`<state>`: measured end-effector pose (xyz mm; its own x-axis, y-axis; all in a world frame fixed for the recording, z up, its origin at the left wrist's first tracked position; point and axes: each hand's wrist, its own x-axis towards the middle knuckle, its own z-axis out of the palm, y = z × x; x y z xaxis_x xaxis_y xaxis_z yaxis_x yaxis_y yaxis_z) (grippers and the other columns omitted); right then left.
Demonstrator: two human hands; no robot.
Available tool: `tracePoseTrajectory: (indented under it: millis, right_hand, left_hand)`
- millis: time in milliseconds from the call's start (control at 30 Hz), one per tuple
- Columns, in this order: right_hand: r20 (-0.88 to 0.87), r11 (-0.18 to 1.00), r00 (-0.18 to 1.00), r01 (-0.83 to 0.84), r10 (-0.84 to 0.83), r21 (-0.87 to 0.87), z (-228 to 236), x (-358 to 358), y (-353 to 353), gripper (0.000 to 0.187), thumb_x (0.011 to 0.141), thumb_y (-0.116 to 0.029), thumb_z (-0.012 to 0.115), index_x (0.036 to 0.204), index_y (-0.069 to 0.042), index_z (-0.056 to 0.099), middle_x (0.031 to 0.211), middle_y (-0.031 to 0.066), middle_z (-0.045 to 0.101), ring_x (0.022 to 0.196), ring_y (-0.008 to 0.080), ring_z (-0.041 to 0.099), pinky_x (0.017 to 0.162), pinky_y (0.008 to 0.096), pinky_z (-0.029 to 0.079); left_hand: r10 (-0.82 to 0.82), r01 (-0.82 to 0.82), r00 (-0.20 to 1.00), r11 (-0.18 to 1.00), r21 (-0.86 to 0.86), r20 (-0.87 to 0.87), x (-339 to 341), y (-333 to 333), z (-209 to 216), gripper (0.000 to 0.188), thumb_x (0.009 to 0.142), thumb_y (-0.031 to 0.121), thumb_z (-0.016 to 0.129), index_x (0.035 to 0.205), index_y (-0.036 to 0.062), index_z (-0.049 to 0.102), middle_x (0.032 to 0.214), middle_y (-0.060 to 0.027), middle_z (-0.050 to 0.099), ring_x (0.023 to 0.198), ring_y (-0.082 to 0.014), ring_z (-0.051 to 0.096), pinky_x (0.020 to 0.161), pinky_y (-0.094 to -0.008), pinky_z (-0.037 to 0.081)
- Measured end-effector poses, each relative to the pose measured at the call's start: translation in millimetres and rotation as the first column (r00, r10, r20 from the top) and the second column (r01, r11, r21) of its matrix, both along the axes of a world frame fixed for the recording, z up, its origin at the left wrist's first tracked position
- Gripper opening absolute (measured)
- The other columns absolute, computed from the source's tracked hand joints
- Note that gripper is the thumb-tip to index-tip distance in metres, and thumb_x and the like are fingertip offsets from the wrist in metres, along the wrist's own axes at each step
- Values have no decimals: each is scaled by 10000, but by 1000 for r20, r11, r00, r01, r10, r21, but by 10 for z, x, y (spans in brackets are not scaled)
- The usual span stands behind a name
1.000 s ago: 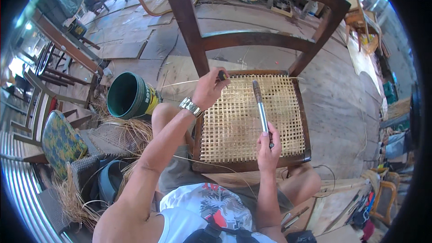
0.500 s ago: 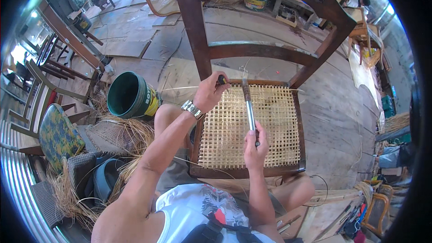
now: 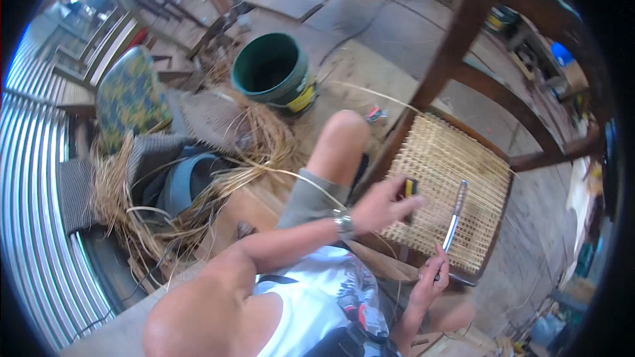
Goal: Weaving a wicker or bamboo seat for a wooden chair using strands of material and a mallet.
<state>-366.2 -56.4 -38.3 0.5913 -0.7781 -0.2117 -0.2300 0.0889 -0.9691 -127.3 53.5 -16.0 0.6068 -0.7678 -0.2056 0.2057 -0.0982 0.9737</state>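
A dark wooden chair (image 3: 430, 82) with a woven cane seat (image 3: 430, 152) stands in front of me. My left hand (image 3: 382, 206), blurred, is closed on a short black-and-yellow handle (image 3: 411, 189) above the seat's near left part; the tool's other end cannot be made out. My right hand (image 3: 433, 274) is at the seat's near edge, gripping a slim silver rod-like tool (image 3: 451, 235) with a brown section towards its far end. That tool slants up over the weave. A loose cane strand (image 3: 377, 96) sticks out from the seat's far left corner.
Left of the chair stands a green bucket (image 3: 278, 100). Piled cane strips (image 3: 264, 125) lie beside a blue curved object (image 3: 185, 182). A camouflage-patterned cushion (image 3: 132, 96) leans near another chair. Corrugated metal sheet (image 3: 33, 178) forms the left edge.
The view has swung left, so the chair now appears at the right. My left hand has moved from the seat's far rail to its near left side. Both hands keep their tools.
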Motion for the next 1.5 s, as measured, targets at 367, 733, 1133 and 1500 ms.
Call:
tracePoseTrajectory:
  millis: [367, 733, 1133, 1500]
  right_hand:
    - [-165, 901, 900, -423, 404, -98, 220, 491, 464, 336, 1042, -248, 677, 1236, 21, 624, 1112, 56, 669, 995, 157, 623, 875, 311, 494]
    - [-173, 994, 984, -51, 34, -97, 453, 615, 645, 100, 1039, -108, 606, 1053, -12, 632, 961, 84, 655, 727, 99, 545, 625, 222, 425]
    - [-188, 854, 860, 501, -474, 141, 931, -58, -197, 303, 1101, -355, 561, 1137, -59, 616, 851, 89, 633, 633, 153, 465, 548, 311, 407]
    - [-185, 922, 903, 381, -388, -75, 1139, 534, -449, 226, 1088, -261, 608, 1096, -39, 650, 988, 56, 655, 595, 33, 416, 530, 190, 349]
  left_hand:
    - [-248, 161, 944, 921, -355, -217, -63, 851, 223, 390, 987, 217, 748, 1311, 53, 606, 1027, -48, 654, 977, -113, 617, 857, -302, 527]
    - [396, -380, 913, 914, -145, 103, 2012, 1859, -356, 403, 963, 126, 737, 1331, 47, 593, 1009, -57, 704, 953, -174, 717, 891, -343, 562]
    - [-175, -501, 823, 226, 835, 541, 5234, 2299, -2910, 933, 925, 736, 586, 1570, 75, 457, 1512, -250, 547, 1429, -363, 506, 1202, -455, 394]
    - [-492, 102, 869, 290, 952, 57, 5107, 2095, -2391, 668, 910, 472, 737, 1451, 103, 607, 1264, -220, 715, 1190, -329, 691, 1017, -451, 533]
